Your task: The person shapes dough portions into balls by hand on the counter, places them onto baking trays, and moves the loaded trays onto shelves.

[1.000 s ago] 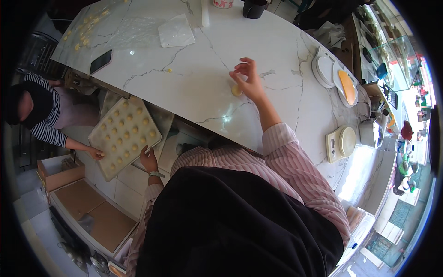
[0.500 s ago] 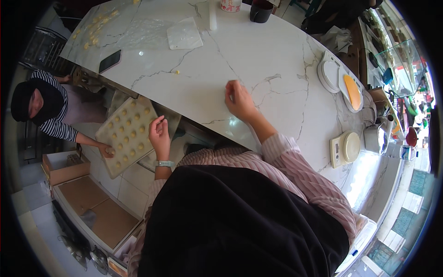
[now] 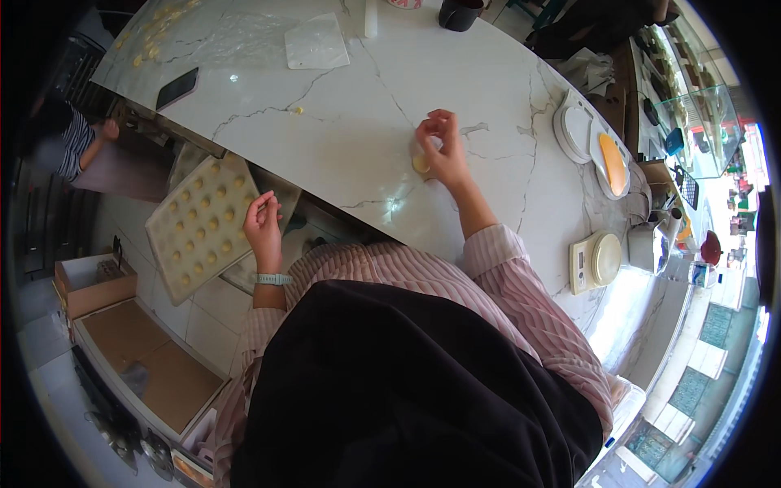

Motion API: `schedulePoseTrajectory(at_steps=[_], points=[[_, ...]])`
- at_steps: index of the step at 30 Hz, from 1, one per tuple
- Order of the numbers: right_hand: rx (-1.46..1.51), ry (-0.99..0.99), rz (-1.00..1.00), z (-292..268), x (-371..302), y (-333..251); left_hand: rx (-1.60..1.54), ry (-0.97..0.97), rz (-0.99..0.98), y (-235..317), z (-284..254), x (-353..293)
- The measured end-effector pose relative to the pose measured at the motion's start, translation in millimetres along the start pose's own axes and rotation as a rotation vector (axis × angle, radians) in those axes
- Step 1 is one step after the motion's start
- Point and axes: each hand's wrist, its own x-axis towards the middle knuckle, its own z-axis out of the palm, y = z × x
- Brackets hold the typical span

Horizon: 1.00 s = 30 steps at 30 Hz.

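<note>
On the white marbled table, my right hand (image 3: 443, 154) is open, its fingers apart and curved. A small flattened round of yellow dough (image 3: 421, 163) lies on the tabletop beside its fingertips. My left hand (image 3: 263, 232), with a pale watch on the wrist, hovers by the right edge of a baking tray (image 3: 167, 264) below table height. Its fingers are curled in, and whatever they may hold is hidden. Rows of small pale-yellow dough balls (image 3: 213, 222) sit on that tray.
A phone (image 3: 177, 88), a clear plastic sheet (image 3: 317, 42) and yellow scraps (image 3: 154, 45) lie on the table. Kitchen scales (image 3: 596, 262) stand at the right. A person in a striped sleeve (image 3: 75, 134) is beyond the tray. An open cardboard box (image 3: 98, 285) stands lower left.
The yellow dough round now shows on the table beside my right hand, whose fingers have spread. The other person's hand has left the tray and drawn back. My left hand stays by the tray.
</note>
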Motion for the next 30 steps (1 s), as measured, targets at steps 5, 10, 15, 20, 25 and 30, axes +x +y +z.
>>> schedulePoseTrajectory(at_steps=[5, 10, 15, 20, 25, 30], points=[[-0.191, -0.41, -0.104, -21.5, -34.7, 7.2, -0.047, 0.042, -0.006, 0.7, -7.8, 3.6], [-0.567, -0.05, -0.347, -1.6, 27.4, 14.1, -0.056, -0.005, -0.018, 8.7, 14.0, 4.0], [0.03, -0.214, 0.06, 39.9, -22.9, -13.3, 0.129, -0.311, 0.194, 12.4, 56.4, 12.8], [0.988, 0.163, 0.287, -14.5, -40.7, -0.4, 0.8, -0.44, 0.871, 59.0, 127.4, -13.3], [0.818, 0.213, 0.173, -5.9, -46.9, -2.6, 0.544, -0.861, 0.9, 48.7, 176.0, -13.6], [0.707, 0.321, 0.243, -5.5, -52.3, -2.5, 0.358, -0.891, 0.764, 40.6, 152.1, 0.4]])
